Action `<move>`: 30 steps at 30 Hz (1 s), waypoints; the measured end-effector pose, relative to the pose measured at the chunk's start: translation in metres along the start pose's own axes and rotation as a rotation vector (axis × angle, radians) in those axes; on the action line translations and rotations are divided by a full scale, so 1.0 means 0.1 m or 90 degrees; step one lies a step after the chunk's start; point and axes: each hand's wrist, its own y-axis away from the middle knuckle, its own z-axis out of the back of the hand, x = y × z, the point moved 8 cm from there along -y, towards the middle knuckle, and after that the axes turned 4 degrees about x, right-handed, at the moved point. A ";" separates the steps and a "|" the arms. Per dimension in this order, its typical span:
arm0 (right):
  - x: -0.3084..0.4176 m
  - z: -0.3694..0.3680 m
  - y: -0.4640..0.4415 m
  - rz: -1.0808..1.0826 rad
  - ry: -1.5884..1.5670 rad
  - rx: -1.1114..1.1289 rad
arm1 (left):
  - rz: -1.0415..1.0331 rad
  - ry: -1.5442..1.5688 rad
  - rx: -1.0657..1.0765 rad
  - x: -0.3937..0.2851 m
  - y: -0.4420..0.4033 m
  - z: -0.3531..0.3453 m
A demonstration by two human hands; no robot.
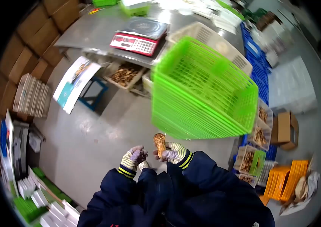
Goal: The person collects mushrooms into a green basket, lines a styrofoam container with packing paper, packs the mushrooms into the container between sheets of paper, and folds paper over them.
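Well, from where I stand, the person in the dark navy padded coat (pixel 217 185) is busy with a single brown, mottled, thick-stemmed mushroom (pixel 159 142), held out in front of the body above the smooth grey floor (pixel 111 132). The right hand (pixel 170 154), in a striped knit glove with a lilac-grey palm, pinches it low on the stem, so the rounded cap points away from the coat. The left hand (pixel 135 156), gloved alike, is near but apart from the mushroom, its fingers partly curled in; whether anything small sits in them I can't tell. Just beyond the right hand rises a tall nested stack of bright green plastic baskets (pixel 198 113), and past it a red-and-silver digital scale (pixel 134 43) sits on the grey metal tabletop (pixel 86 32). A heap of loose brown pieces (pixel 124 75) lies beneath. To my eye the step in hand is handling this one piece, perhaps looking it over. Whatever the next move, I'd judge it calls for a light, steady pinch, easy on the flesh, with the left hand ready to support the cap.
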 end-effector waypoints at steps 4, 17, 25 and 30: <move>0.13 -0.11 0.78 0.093 -0.112 0.031 | 0.143 -0.079 0.150 0.23 -0.25 -0.78; 0.82 1.56 3.74 0.301 0.696 -0.701 | 0.414 -0.240 0.297 2.46 -0.99 -3.62; 1.77 2.40 4.93 0.439 0.718 -0.793 | 0.263 -0.221 0.473 2.94 -1.71 -5.24; 2.44 2.93 4.98 0.498 0.682 -0.741 | 0.191 -0.213 0.488 2.89 -2.45 -5.78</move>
